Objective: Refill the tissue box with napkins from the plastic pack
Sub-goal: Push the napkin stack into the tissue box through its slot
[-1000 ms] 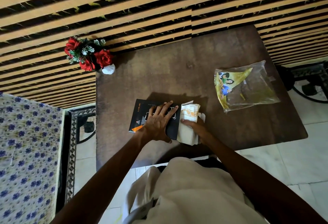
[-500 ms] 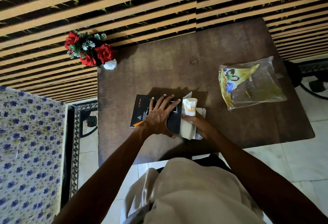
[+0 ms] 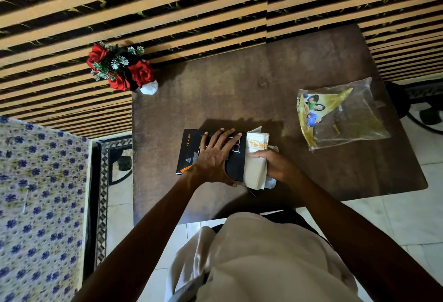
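The table [image 3: 239, 91] was dark brown wood with a matt, mottled finish. Near its front edge, the black tissue box [image 3: 189, 143] looked like smooth printed cardboard, and the napkins [image 3: 257, 155] at its right end were soft matt paper. Toward the right edge, the plastic pack [image 3: 345, 119] was clear, glossy, crinkled film. At the back left corner, the roses [image 3: 119, 67] looked like fabric.

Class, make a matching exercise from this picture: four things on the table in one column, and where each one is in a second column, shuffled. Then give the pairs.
1. tissue box
2. napkins
3. plastic pack
4. flowers

A. far left corner of the table
B. under the left hand
C. lying alone on the right
D. held by the right hand

Pairs: 1-B, 2-D, 3-C, 4-A
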